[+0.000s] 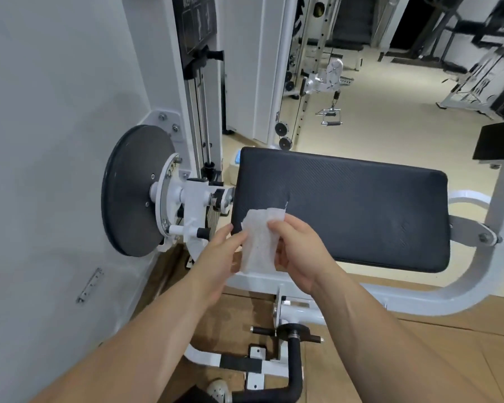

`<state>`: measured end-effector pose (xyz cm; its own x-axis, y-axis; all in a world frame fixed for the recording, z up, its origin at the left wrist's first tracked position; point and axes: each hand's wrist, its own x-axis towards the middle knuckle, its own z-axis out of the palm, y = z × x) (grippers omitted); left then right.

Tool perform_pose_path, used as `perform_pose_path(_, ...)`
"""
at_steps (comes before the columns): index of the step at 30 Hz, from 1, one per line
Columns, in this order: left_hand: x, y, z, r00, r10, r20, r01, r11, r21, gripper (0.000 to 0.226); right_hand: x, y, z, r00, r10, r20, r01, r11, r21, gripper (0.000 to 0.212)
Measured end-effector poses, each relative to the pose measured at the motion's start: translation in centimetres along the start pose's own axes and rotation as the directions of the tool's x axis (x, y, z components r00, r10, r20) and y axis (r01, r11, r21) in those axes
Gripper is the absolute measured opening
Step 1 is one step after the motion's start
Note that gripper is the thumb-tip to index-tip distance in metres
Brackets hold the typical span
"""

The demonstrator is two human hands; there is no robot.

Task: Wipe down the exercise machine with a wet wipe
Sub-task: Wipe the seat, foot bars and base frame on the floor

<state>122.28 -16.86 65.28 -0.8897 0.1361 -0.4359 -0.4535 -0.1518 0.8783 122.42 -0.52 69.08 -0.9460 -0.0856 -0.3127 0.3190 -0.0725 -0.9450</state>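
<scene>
Both forearms reach forward; the left hand and right hand pinch the wet wipe with clamped fingers above the black pad. The placard lettering is unreadable.

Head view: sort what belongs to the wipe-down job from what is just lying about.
Job: wet wipe, pinched by left hand and right hand; black pad; white frame; black disc.
Just about: cable handle; pulley tower; shoe.
</scene>
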Motion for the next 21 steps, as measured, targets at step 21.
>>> perform_pose_path(21, 16.1, -2.0, 9.0, 0.977, -0.078, -0.199, 0.112, 0.980, 0.163, 0.032, 13.8, 1.6, -16.5, 0.961, 0.053, -0.271, -0.167, 0.895, -0.414, 0.011)
